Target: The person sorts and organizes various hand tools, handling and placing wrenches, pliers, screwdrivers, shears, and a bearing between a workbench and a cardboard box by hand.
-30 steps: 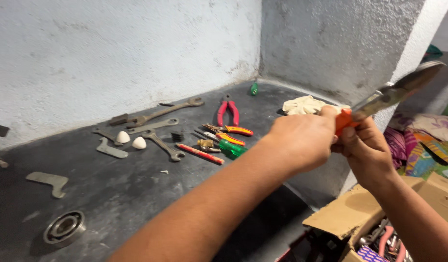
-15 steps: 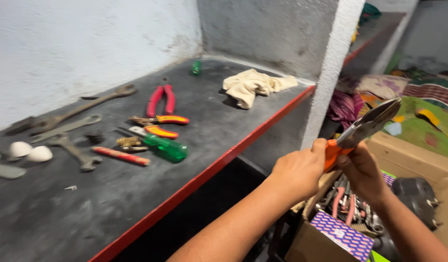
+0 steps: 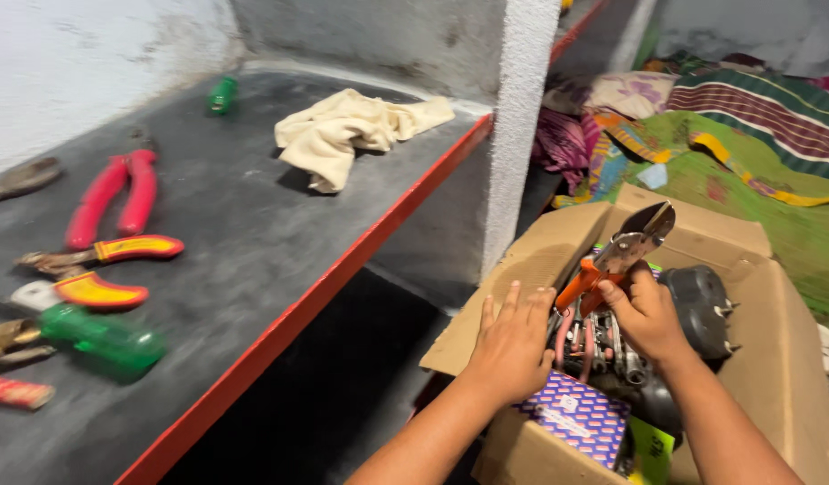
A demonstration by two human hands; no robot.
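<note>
Right hand [image 3: 650, 314] is gripping the orange handles of the cutters [image 3: 615, 258], blades pointing up, above the open cardboard box [image 3: 774, 314]. Left hand [image 3: 511, 341] is resting open, fingers spread, on the box's left flap, holding nothing. Left of the box, red pliers [image 3: 114, 193] and a cream rag [image 3: 352, 130] are lying on the worktop [image 3: 253, 233]

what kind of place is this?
Likely a home workshop or tool storage corner: pliers and a screwdriver on a dark shelf, and a cardboard box of tools.
</note>
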